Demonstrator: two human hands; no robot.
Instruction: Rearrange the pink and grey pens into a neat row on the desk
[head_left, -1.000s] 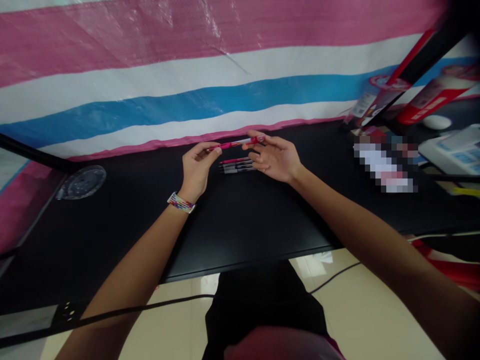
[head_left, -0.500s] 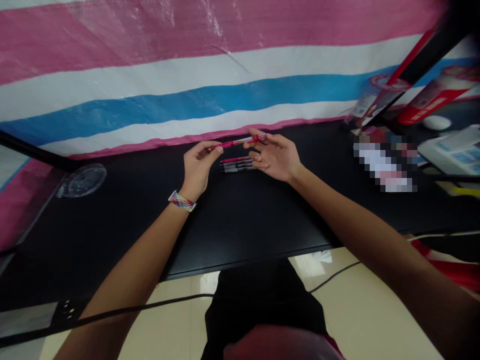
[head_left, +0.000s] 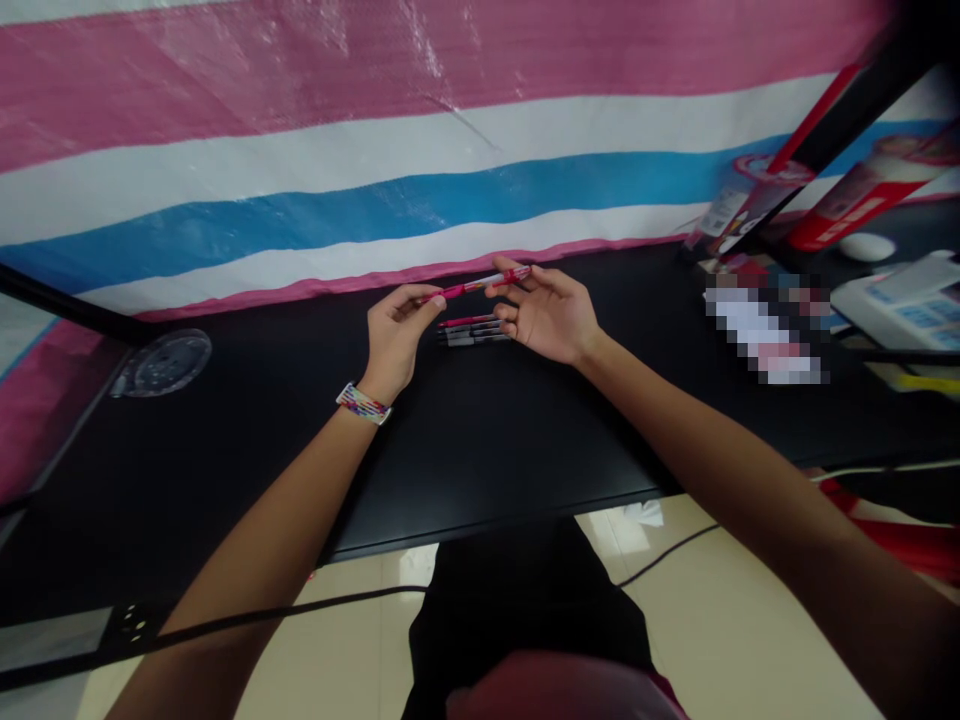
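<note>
A red-and-white pen is held nearly level above the back part of the black desk. My left hand, with a colourful woven band on its wrist, pinches the pen's left end between thumb and fingers. At the other end, my right hand grips the red part with thumb and forefinger, palm turned up and the other fingers loosely curled. Just below the held pen, several pens lie side by side on the desk, a red one at the far side and dark ones nearer. My right fingers hide their right ends.
A clear plastic lid lies at the left. At the right back stand a cup with a red straw and a red cup, near a white mouse. A striped sheet hangs behind. A cable crosses below the desk's front edge.
Both hands keep their hold on the pen, with hardly any movement. The view has shifted very slightly.
</note>
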